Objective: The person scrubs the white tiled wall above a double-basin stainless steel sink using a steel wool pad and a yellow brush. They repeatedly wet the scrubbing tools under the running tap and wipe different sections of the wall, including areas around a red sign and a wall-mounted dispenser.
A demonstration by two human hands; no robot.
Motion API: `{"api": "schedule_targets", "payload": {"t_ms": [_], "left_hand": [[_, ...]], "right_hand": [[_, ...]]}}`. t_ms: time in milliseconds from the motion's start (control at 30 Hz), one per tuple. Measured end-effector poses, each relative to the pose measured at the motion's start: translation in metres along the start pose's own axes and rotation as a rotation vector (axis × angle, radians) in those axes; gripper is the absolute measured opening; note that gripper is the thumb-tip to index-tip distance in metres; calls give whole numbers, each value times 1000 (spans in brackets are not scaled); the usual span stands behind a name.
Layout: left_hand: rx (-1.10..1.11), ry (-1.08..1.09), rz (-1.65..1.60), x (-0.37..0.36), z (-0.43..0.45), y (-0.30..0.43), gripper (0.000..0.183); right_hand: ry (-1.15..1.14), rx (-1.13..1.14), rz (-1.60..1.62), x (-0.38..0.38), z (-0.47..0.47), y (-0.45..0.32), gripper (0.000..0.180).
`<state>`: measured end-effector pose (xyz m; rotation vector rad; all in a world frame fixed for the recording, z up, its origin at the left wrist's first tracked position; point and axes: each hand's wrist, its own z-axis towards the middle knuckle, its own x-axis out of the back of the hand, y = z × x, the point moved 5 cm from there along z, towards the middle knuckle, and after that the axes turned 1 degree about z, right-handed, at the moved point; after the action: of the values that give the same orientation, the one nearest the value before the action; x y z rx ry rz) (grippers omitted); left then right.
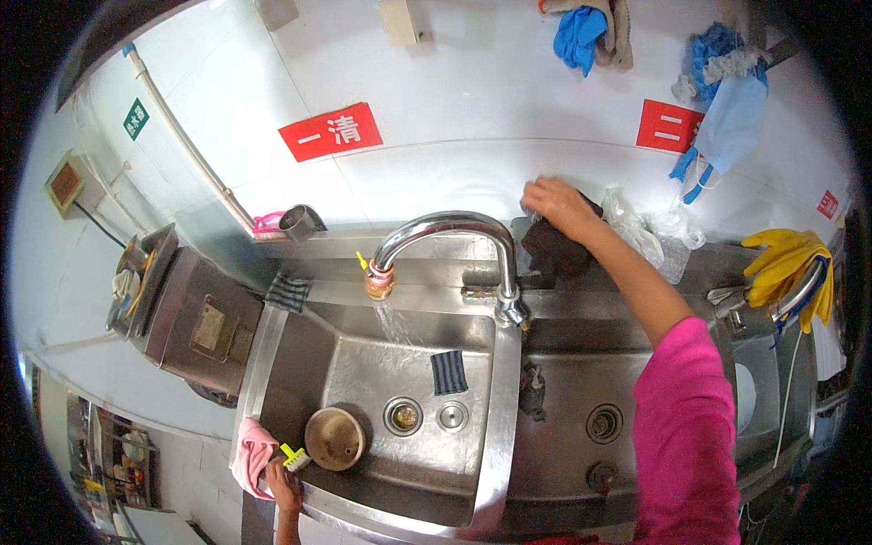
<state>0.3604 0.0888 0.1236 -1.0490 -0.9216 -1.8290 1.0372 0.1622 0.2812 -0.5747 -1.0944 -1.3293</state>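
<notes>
At the sink's near left corner, my left hand (283, 482) grips a yellow-green scrubbing brush (295, 458) with white bristles. A pink cloth (253, 453) hangs over the rim against that hand. My right hand (562, 208) reaches to the back ledge, above a dark, crumpled item (555, 248); it is blurred, and whether its fingers hold anything is unclear. Water runs from the curved faucet (449, 221) into the left steel basin (395, 361). In that basin lie a round brownish bowl (335, 439), a striped scouring pad (449, 372) and a small metal strainer (452, 416) beside the drain (403, 416).
Another striped pad (289, 292) and a metal cup (300, 222) rest at the back left. Clear plastic bags (647, 231) lie on the rear ledge. Yellow rubber gloves (793, 269) drape over the right faucet. A dark scrap (532, 392) is in the right basin (572, 371).
</notes>
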Motion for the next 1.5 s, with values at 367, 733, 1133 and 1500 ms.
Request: {"api": "schedule_targets", "payload": {"t_ms": [367, 733, 1133, 1500], "left_hand": [[130, -79, -125, -6, -2, -11, 27], [99, -57, -145, 0, 5, -1, 27], [54, -43, -122, 2, 4, 1, 27], [248, -54, -288, -8, -3, -18, 29]], "right_hand": [[205, -30, -19, 31, 12, 5, 16], [665, -332, -14, 74, 0, 16, 11], [326, -169, -130, 54, -6, 19, 19], [380, -306, -165, 77, 15, 14, 23]]}}
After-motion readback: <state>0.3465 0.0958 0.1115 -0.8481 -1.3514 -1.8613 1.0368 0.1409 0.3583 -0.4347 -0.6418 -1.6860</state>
